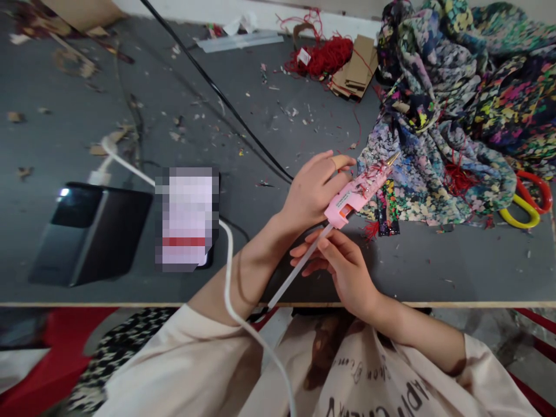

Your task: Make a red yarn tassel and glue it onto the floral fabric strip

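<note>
My left hand (319, 184) is closed around a pink hot glue gun (362, 190); its handle is hidden by the hand. The metal nozzle points up and right over the floral cloth, and bits of red thread cling to the gun's body. A long translucent glue stick (299, 267) sticks out of the back of the gun, slanting down toward the table's front edge. My right hand (347, 269) pinches this stick just behind the gun, between thumb and fingers. Beyond the gun lies a small dark glittery strip (388, 214) at the cloth's edge.
A crumpled floral cloth (443, 116) covers the right side, with red-and-yellow scissors handles (527, 202) beside it. Red yarn (325, 57) and cardboard pieces (358, 66) lie behind. Left are a phone (186, 214), a dark folded device (93, 231) and a white cable (228, 260).
</note>
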Demonstrator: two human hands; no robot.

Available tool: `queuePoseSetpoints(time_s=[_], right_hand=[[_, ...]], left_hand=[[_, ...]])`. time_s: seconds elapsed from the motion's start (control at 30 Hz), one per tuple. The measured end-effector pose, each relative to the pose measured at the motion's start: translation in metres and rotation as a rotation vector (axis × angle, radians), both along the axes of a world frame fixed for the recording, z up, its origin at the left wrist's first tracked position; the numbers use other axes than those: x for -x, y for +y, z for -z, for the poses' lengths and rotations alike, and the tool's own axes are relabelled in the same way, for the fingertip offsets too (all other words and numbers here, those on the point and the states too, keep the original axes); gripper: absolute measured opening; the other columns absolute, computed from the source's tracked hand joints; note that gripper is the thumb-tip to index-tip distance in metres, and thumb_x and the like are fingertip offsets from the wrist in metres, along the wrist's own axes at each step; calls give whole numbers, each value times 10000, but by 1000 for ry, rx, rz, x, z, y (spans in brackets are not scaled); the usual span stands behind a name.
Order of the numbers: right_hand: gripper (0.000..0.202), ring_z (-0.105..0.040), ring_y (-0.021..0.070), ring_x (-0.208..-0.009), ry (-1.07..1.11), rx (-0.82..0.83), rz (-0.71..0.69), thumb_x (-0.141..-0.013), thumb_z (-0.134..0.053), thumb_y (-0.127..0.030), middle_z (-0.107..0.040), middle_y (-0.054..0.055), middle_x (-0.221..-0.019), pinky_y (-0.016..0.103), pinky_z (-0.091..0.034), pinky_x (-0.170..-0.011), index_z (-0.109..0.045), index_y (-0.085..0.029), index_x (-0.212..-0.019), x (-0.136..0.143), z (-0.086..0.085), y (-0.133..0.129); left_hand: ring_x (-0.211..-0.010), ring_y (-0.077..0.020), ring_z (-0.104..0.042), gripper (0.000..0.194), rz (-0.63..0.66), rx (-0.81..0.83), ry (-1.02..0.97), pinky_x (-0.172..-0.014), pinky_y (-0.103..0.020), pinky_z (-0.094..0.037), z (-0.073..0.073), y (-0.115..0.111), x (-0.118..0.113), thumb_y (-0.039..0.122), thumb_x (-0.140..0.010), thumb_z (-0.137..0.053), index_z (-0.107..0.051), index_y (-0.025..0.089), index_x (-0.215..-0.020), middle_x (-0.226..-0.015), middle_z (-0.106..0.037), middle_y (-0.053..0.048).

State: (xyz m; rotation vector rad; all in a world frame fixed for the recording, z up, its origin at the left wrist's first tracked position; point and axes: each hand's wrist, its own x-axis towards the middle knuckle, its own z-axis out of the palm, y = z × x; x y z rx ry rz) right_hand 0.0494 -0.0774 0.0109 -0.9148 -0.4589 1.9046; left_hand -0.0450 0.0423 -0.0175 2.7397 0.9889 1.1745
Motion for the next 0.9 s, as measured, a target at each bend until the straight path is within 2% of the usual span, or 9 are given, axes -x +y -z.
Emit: queuePoseSetpoints(time_s=[0.3, 0.5, 0.73, 0.9], right_hand=[[321, -739, 185, -855, 57, 30, 7, -801, -635, -524, -756, 30, -898, 292, -588, -649, -547, -238, -915, 10, 0, -2], [281, -713, 134, -691, 38, 40, 41, -808, -638, -482, -753, 19, -833, 213, -503, -538, -594, -226, -914, 9, 1, -3], [265, -690, 142, -663, -18, 27, 19, -810, -613, -477, -739, 27, -784, 214, -419, -489, -579, -224, -880, 7, 1, -2], [240, -676, 119, -620, -21, 13, 29, -823, -604, -458, -732, 15, -753, 199, -407, -483, -603, -222, -869, 4, -1, -4]], left_hand=[[-1039, -147, -660, 206, 35, 32, -28, -1053, -367, -483, -1, -1, -1, 262, -988, -404, -596, 190, -968, -1132, -692, -55], [-1005, -159, -662, 177, 59, 31, -19, -1053, -380, -477, -1, 0, -1, 233, -971, -435, -600, 170, -968, -1125, -694, -73], [-1010, -145, -662, 154, 46, -9, -10, -1046, -355, -480, -3, 0, -1, 216, -974, -439, -586, 175, -963, -1111, -696, -65], [-1006, -134, -662, 135, 52, -41, -9, -1057, -347, -469, -2, -1, -1, 186, -970, -433, -568, 176, -963, -1113, -696, -59]])
